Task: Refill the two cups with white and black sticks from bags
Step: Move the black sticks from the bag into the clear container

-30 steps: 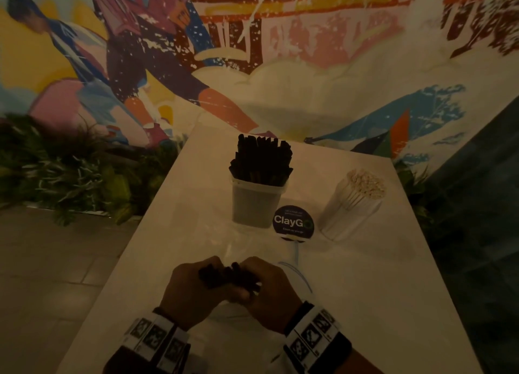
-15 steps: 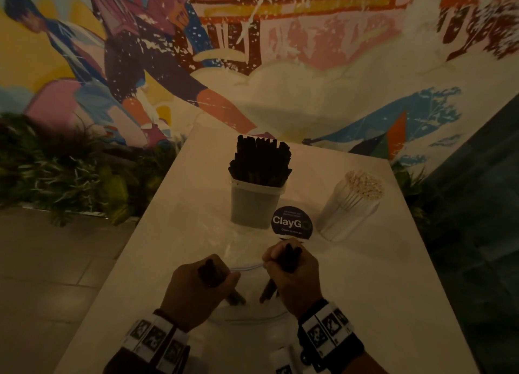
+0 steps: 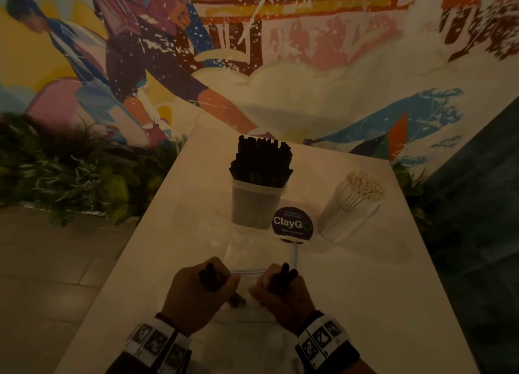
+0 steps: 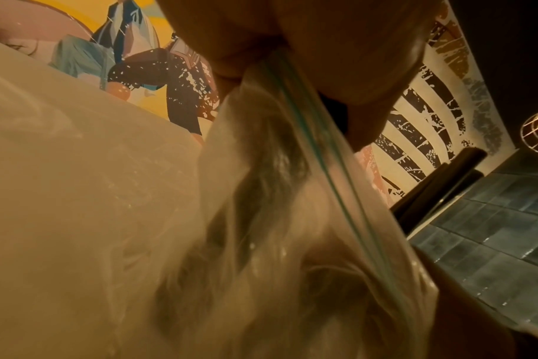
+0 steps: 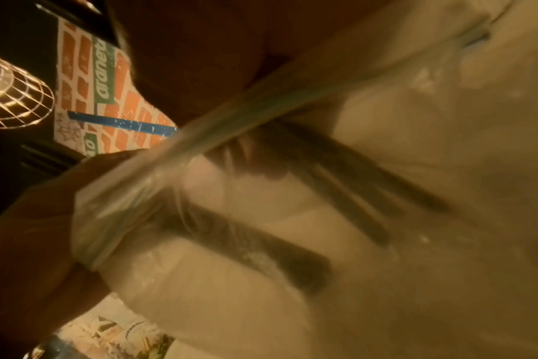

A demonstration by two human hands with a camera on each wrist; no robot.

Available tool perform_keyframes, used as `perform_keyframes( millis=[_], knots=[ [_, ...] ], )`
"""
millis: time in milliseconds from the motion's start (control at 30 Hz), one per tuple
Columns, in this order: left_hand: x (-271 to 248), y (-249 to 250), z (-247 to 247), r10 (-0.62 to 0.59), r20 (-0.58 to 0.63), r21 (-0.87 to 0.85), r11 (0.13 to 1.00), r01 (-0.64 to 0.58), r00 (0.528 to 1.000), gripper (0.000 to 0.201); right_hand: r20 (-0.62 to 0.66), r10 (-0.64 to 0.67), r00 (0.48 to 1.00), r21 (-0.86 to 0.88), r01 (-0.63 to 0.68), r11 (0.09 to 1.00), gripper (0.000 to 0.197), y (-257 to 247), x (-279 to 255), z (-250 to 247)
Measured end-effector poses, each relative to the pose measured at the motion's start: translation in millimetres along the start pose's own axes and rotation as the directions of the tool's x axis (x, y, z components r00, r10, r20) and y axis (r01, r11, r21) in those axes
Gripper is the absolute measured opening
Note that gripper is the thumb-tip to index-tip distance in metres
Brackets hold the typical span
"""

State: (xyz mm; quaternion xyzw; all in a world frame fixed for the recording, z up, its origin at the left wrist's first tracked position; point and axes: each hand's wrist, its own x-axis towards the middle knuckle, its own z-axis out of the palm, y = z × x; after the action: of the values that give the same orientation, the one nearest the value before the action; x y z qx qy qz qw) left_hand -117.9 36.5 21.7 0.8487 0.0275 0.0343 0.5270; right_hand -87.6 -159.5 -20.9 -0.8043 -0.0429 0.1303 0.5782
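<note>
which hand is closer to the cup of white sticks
Right. The right hand sits below and left of the cup of white sticks; the left hand is farther left, across the bag opening.

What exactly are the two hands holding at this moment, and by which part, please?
Left hand and right hand each grip some black sticks mid-length while pinching the clear zip bag at opposite ends of its mouth.

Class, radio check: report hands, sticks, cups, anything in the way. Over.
Left hand and right hand each grip black sticks and the clear zip bag's mouth. Black-stick cup full, white-stick cup beside it. Round ClayGo sign stands between.
</note>
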Motion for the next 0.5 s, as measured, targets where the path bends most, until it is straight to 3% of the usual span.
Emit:
perform_keyframes(
  millis=[100, 167, 233, 367, 500],
  knots=[
    [1.2, 1.4, -0.5, -0.001, -0.001, 0.008, 1.000, 0.001, 1.000, 0.035, -0.070, -0.027, 0.997, -0.077, 0.022, 0.997, 0.035, -10.5, 0.5, 0.0],
    [1.6, 1.6, -1.5, 0.001, -0.013, 0.009, 1.000, -0.001, 1.000, 0.035, -0.157, -0.027, 0.987, 0.004, 0.028, 1.000, 0.039, -26.0, -1.1, -3.1],
    [1.0, 1.4, -1.8, 0.004, -0.020, 0.015, 1.000, -0.003, 1.000, 0.035, -0.175, -0.056, 0.983, 0.130, 0.079, 0.988, 0.040, -44.4, -1.9, -7.8],
    [0.6, -1.8, -2.3, -0.007, -0.014, 0.029, 1.000, 0.007, 1.000, 0.033, -0.220, -0.121, 0.968, 0.207, 0.167, 0.964, 0.048, -88.8, 2.2, -16.2],
    [0.7, -1.9, -1.9, -0.020, 0.003, 0.105, 0.994, 0.019, 1.000, 0.014, -0.275, -0.225, 0.935, 0.295, 0.304, 0.906, 0.044, -143.1, 15.4, -33.7]
  ],
)
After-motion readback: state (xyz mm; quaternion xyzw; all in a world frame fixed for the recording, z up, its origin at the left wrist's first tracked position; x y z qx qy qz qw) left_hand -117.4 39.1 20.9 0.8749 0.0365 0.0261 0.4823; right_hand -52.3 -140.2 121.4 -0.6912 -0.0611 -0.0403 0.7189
